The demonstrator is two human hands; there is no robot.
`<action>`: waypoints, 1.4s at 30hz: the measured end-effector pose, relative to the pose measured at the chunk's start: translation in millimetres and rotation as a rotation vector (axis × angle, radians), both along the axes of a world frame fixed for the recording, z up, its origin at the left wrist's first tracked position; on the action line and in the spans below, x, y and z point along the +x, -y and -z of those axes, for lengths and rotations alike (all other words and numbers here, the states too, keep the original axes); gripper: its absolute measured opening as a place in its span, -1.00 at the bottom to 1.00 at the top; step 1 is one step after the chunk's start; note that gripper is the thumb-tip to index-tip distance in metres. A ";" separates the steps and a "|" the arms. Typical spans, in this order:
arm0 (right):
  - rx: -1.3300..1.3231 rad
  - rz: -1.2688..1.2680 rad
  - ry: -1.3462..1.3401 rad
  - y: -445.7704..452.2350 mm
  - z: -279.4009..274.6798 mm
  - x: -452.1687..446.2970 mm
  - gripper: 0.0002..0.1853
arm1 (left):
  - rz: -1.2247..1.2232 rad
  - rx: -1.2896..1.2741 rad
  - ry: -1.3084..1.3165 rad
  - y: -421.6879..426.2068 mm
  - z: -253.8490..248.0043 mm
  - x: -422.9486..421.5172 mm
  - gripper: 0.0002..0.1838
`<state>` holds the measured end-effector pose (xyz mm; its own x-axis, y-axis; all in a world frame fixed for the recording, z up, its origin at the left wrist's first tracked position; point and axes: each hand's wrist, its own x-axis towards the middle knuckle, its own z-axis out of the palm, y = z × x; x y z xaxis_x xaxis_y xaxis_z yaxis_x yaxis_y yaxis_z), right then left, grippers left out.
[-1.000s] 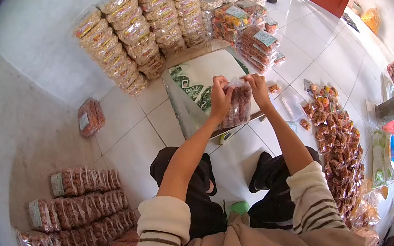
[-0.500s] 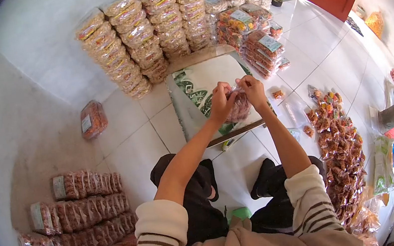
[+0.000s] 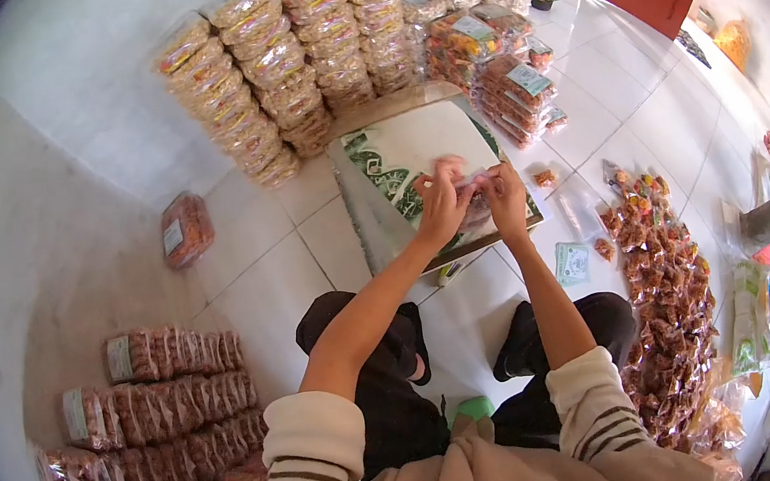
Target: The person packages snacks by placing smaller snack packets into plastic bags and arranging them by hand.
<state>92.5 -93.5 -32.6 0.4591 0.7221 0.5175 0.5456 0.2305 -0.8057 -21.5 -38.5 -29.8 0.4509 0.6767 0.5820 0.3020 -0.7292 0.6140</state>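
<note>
A clear plastic bag (image 3: 474,218) with reddish-brown contents sits over the front part of a low table (image 3: 429,136) topped with a white and green printed sheet. My left hand (image 3: 443,201) is at the bag's top, its thumb pressed to the gathered plastic and its upper fingers blurred by motion. On the other side, my right hand (image 3: 505,199) pinches the same bag opening, fingers closed. Both hands partly hide the bag, so its contents are hard to make out.
Tall stacks of packaged snacks (image 3: 263,71) stand behind the table, with labelled packs (image 3: 521,88) at its back right. Rows of brown packs (image 3: 172,408) lie at left, one pack (image 3: 186,229) apart. Small filled bags (image 3: 664,300) and a green-printed label (image 3: 572,263) lie at right.
Both hands have moved slightly down toward me. My left fingers have lifted and spread from their earlier curl, while my right hand stays pinched on the bag's top.
</note>
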 end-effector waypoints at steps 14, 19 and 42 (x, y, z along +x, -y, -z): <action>0.080 0.005 -0.147 1.8 12.3 -8.5 -0.87 | 0.129 0.100 -0.136 -8.8 -12.2 -34.0 -0.67; 0.078 0.003 -0.199 -0.3 15.3 -4.4 -0.86 | 0.081 0.165 -0.077 -2.5 -7.7 -21.5 -0.66; 0.186 0.056 0.165 10.3 22.3 -10.6 -0.91 | 0.252 -0.012 -0.222 -19.0 -21.0 -31.3 -0.51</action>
<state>81.9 -103.8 -55.0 0.3944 0.5830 0.7103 0.6820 0.3323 -0.6515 -52.8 -19.5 -8.8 0.7198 0.5341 0.4434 0.2407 -0.7912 0.5623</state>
